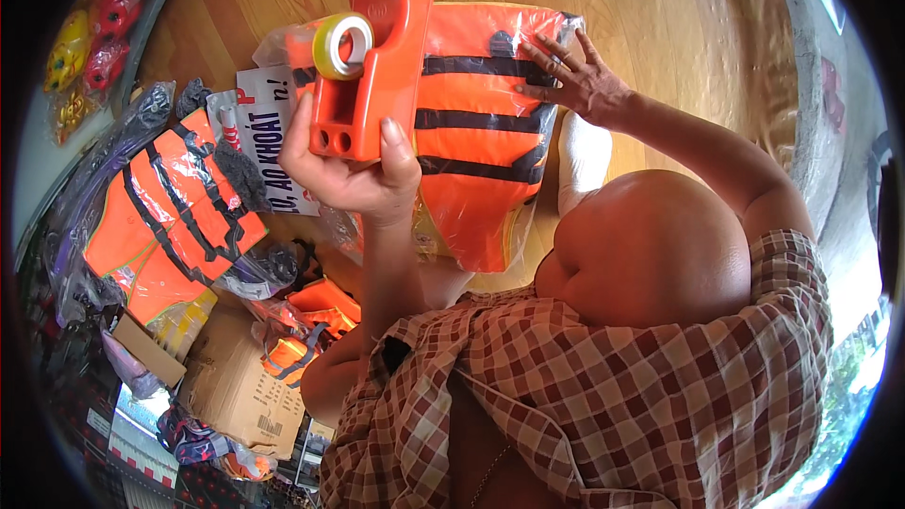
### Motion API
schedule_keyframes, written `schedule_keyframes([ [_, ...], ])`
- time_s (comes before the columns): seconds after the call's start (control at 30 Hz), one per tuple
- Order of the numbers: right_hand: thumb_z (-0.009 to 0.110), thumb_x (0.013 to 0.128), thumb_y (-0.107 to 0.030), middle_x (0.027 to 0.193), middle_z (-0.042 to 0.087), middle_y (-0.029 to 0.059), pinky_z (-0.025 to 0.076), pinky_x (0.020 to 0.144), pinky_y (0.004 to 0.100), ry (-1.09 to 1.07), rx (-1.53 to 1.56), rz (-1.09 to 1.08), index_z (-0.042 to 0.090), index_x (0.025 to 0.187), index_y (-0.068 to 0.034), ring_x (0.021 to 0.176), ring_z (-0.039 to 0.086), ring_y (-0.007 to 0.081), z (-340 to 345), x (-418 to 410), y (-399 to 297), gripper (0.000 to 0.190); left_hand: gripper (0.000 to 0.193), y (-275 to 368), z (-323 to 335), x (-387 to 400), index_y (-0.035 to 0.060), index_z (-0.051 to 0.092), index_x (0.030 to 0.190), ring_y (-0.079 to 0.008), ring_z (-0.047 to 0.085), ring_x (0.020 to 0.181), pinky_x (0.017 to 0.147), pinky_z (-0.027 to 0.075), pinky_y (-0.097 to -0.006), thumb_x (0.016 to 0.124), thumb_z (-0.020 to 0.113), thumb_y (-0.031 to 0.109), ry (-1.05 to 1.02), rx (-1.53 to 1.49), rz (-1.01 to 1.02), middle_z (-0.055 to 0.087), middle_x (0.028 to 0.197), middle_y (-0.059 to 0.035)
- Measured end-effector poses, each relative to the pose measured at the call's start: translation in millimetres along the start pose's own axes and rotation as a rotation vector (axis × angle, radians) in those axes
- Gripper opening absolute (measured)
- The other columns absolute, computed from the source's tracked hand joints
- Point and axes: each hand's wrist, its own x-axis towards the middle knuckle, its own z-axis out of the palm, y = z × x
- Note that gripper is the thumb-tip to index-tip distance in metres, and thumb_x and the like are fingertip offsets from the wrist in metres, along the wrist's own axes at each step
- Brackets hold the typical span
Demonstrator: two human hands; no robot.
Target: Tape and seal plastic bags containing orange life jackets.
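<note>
My left hand (pixel 360 173) grips an orange plastic tape dispenser (pixel 389 63) from below, its toothed blade at the top. A small roll of yellowish tape (pixel 325 49) with a white core is against the dispenser's left side; I cannot tell whether it is seated on it. Behind and to the right lies an orange life vest (pixel 481 138) with black straps, in a clear plastic bag on the wooden floor. My right hand (pixel 583 85), fingers spread, rests on the vest's upper right part. My bare knee (pixel 650 247) is to the right of the vest.
Another bagged orange vest (pixel 177 205) lies at the left, beside a printed sign (pixel 265 134). Below are a cardboard box (pixel 237 382) and a small orange item with straps (pixel 290 353). Bagged yellow and red toys (pixel 106 35) are at the upper left.
</note>
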Motion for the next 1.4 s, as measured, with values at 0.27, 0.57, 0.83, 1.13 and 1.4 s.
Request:
schedule_keyframes([
  [0.27,0.055,0.079,-0.007,0.151,-0.002,0.0102,0.013,0.103,0.0663,0.020,0.023,-0.038,0.034,0.134,-0.043,0.139,0.006,0.0310,-4.6,-0.6,-0.8,0.069,0.054,-2.8,-12.7,-7.6,-0.0098,0.036,0.115,-0.0241,0.056,0.092,0.078,0.051,-0.0321,0.078,0.062,0.019,0.030,0.042,-0.109,0.047,0.106,-0.0192],
  [0.57,0.063,0.079,-0.014,0.134,0.041,0.0149,0.039,0.097,0.0412,0.594,0.590,0.194,0.056,0.121,-0.016,0.119,0.044,0.0330,-42.2,-16.3,40.9,0.042,0.043,-17.7,-53.2,37.0,-0.0107,0.043,0.107,-0.0253,0.060,0.086,0.074,0.053,-0.0348,0.080,0.057,0.018,0.249,0.086,0.003,0.053,0.100,-0.0216],
  [0.83,0.077,0.064,-0.051,0.099,0.061,0.0157,0.052,0.062,0.0334,0.271,1.608,0.965,0.032,0.130,0.005,0.086,0.061,0.0211,13.8,7.2,23.3,0.097,0.039,-18.0,-58.4,36.9,-0.0105,0.045,0.106,-0.0246,0.059,0.086,0.074,0.052,-0.0351,0.079,0.056,0.017,0.386,0.062,-0.048,0.054,0.099,-0.0195],
  [1.13,0.079,0.069,-0.013,0.095,0.064,0.0140,0.053,0.075,0.0302,0.639,1.788,0.804,0.046,0.115,0.003,0.088,0.063,0.0195,-9.9,42.6,5.6,0.059,0.034,-11.6,-66.5,33.2,-0.0082,0.047,0.106,-0.0259,0.057,0.092,0.083,0.050,-0.0380,0.078,0.052,0.012,0.270,0.038,-0.112,0.052,0.104,-0.0182],
  [1.4,0.070,0.078,-0.033,0.106,0.058,0.0181,0.047,0.080,0.0328,0.918,1.115,0.800,0.043,0.125,-0.001,0.099,0.056,0.0231,-28.8,53.4,112.1,0.063,0.039,-14.4,-60.7,41.3,-0.0096,0.042,0.112,-0.0245,0.058,0.094,0.083,0.049,-0.0333,0.081,0.054,0.011,0.208,0.036,-0.051,0.055,0.104,-0.0199],
])
